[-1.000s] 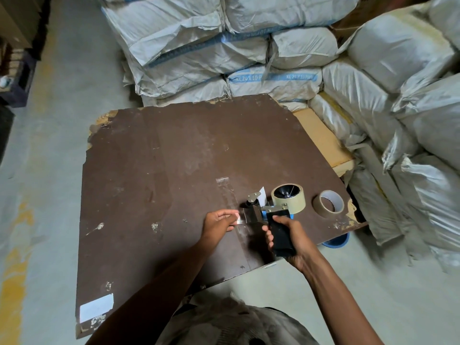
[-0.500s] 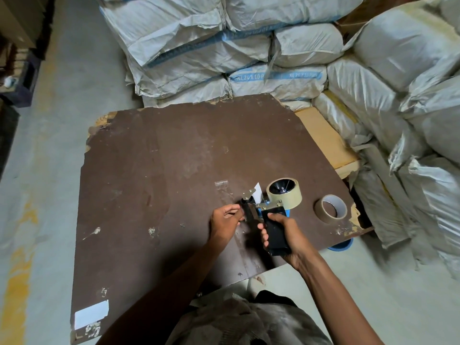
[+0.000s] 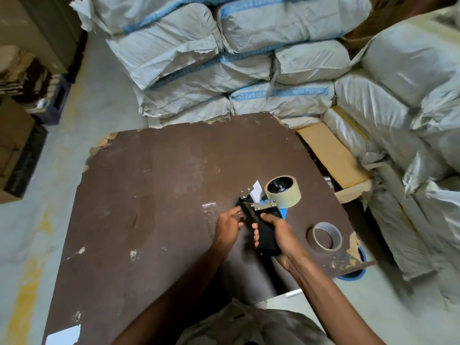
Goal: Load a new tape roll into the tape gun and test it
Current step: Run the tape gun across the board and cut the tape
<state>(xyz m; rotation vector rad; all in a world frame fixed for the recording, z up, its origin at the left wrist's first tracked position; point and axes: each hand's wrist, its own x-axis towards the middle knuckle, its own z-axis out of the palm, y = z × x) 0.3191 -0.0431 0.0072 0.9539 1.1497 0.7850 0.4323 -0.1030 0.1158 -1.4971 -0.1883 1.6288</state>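
Near the brown tabletop's [image 3: 149,195] right edge, a right hand [image 3: 281,235] wraps the black-handled metal tape gun [image 3: 266,232], carrying its light beige tape roll [image 3: 283,192], while left hand [image 3: 227,226] fingers pinch near its sharp front, best avoided.

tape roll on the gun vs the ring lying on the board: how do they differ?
The tape roll sits mounted on the tape gun, tilted and raised off the board; the ring lies flat on the board, loose, to the right. The tape roll looks thick with tape; the ring looks thin, nearly bare core. The tape roll's centre is filled by a black hub; the ring's is open. Both are round and pale.
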